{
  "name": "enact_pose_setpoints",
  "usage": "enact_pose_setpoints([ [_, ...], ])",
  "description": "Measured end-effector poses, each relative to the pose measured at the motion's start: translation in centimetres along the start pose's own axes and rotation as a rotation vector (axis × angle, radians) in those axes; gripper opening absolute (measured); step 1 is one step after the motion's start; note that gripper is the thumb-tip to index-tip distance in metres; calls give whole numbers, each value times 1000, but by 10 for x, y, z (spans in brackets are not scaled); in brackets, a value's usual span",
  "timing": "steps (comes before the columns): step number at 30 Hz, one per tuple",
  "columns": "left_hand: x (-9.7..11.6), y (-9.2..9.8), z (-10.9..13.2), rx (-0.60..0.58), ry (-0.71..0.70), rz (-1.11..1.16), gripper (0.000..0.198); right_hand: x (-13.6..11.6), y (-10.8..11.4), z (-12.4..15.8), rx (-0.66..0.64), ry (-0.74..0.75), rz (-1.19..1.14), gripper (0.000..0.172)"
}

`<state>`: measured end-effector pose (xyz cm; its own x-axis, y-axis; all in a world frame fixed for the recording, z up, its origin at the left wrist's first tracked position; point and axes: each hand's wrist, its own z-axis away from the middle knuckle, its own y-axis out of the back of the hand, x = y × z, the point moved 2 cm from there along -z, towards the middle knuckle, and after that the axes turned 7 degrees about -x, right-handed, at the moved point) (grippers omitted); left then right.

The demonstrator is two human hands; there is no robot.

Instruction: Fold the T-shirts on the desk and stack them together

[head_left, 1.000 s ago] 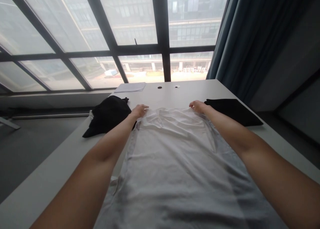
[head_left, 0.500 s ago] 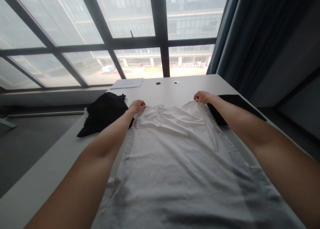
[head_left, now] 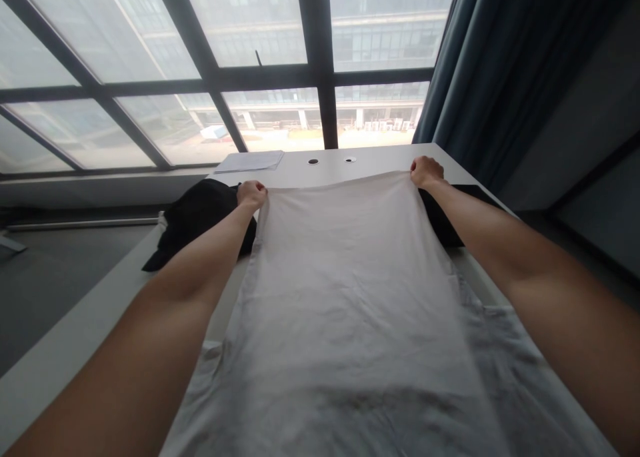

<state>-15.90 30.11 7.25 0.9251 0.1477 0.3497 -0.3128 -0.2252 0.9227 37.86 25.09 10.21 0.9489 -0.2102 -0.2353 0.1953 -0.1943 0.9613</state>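
A white shirt [head_left: 345, 264] stretches from the bottom of the head view toward the far part of the table. Its far left corner is pinched in my left hand [head_left: 252, 194], and its far right corner in my right hand [head_left: 427, 170]. The far edge is pulled taut between both hands and raised off the table, the right corner a bit higher. Nearer to me the fabric lies wrinkled, and what look like sleeves spread out on both sides. My fingertips are partly hidden by the knuckles.
Beside my left forearm lies a bunched black cloth [head_left: 195, 214]. A flat black item [head_left: 443, 220] is partly under my right arm. Papers [head_left: 250, 162] rest at the far end of the white table [head_left: 370, 160]. Windows [head_left: 265, 17] and a blue curtain [head_left: 480, 57] stand beyond.
Both hands have moved apart and upward, the right one more. The shirt's far edge, loose and creased before, is now drawn tight and lifted.
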Motion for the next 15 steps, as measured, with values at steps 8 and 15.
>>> enact_pose_setpoints([
  [8,30,-33,40,-70,-145,15,55,8,-32,6,-57,61,-18,32],
  [15,83,-62,144,-198,-560,-86,49,68,-24,51,125,76,-39,34],
])
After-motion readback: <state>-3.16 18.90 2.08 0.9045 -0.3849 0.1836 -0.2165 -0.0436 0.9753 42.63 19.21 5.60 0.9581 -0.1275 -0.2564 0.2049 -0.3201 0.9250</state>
